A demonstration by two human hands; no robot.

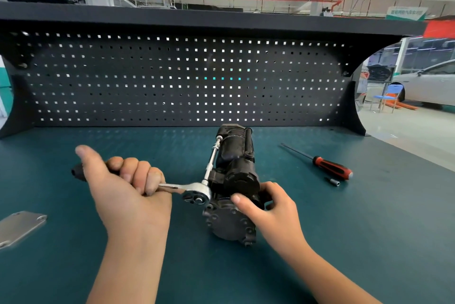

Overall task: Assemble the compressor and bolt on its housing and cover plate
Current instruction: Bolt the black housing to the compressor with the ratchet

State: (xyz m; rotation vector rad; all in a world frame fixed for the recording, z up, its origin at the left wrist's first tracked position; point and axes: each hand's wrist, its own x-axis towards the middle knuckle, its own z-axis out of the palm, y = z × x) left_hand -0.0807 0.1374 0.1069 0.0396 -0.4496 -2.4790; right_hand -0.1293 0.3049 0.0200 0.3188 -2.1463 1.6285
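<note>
Brace the dark cast-metal compressor [234,180], lying on the teal benchtop [344,230], with the right hand [268,207] clasping its near end while the left hand [123,188], fisted round the chrome ratchet wrench [194,194] at its left, swings keeping the slim steel extension [213,156] straight.

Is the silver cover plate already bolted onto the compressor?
No, the cover plate lies loose on the bench, well apart from the compressor.
</note>
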